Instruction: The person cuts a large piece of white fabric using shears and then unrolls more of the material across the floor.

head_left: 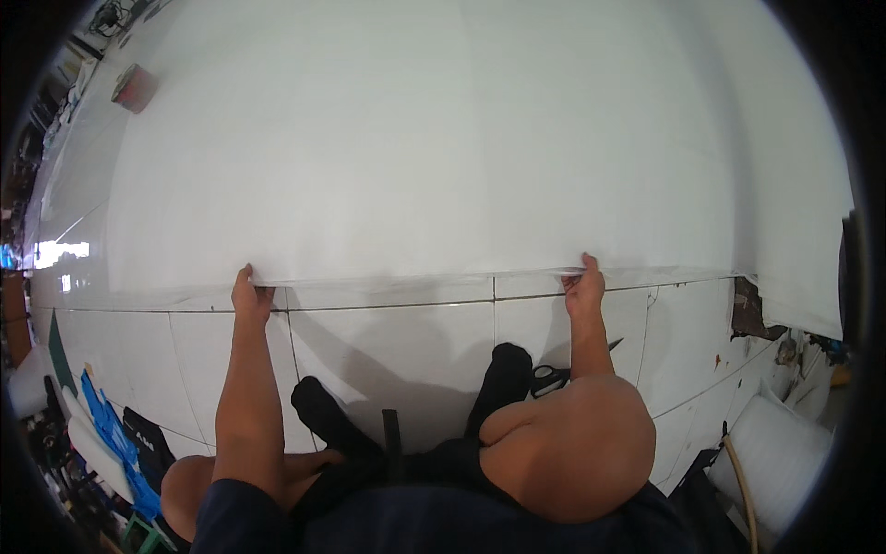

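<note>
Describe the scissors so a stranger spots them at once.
Start at the large white sheet, then find the bare right hand at its near edge. Follow that forearm toward the body: on the white floor tiles, partly behind it, lie the black-handled scissors. Their looped handles set them apart from the solid black-covered foot beside them.

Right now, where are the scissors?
In the head view, the black-handled scissors lie right of centre on the white tiled floor, beside the person's right foot and partly hidden by the right forearm.
</note>
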The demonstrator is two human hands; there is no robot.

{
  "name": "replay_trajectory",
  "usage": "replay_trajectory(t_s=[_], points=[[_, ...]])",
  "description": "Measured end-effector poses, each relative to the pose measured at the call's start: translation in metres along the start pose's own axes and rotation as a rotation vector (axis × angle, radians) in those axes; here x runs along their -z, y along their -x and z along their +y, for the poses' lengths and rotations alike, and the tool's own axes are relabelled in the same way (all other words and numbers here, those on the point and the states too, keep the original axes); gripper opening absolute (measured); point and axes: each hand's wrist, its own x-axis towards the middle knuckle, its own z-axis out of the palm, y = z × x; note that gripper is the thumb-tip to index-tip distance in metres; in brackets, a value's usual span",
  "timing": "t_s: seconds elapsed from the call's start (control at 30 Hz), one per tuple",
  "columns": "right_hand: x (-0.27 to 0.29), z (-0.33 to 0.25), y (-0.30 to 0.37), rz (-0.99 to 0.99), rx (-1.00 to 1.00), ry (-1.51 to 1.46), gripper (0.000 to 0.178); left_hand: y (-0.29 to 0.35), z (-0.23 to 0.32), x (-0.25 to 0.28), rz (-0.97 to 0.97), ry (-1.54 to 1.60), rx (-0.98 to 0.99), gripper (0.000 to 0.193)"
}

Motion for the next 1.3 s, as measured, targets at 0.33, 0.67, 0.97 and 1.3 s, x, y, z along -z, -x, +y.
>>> replay_trajectory(t_s=[0.33,0.67,0.97,1.3], points=[[-0.093,0.035,0.106,-0.899,0.286,1.160,0.065,0.008,0.005,0.016,0.062,-0.124,-0.036,0.024],[-0.123,0.020,0.087,-0.833,1.229,1.317,0.048,0.015,-0.003,-0.009,0.013,-0.222,-0.069,0.022],[-0.087,0.031,0.093,-0.616,0.940,1.286,0.053,0.022,-0.002,0.009,0.072,-0.283,-0.018,0.026],[-0.106,0.020,0.131,-0.521,-0.311,0.064,0.040,0.020,-0.002,0.006,0.019,-0.317,-0.026,0.027]])
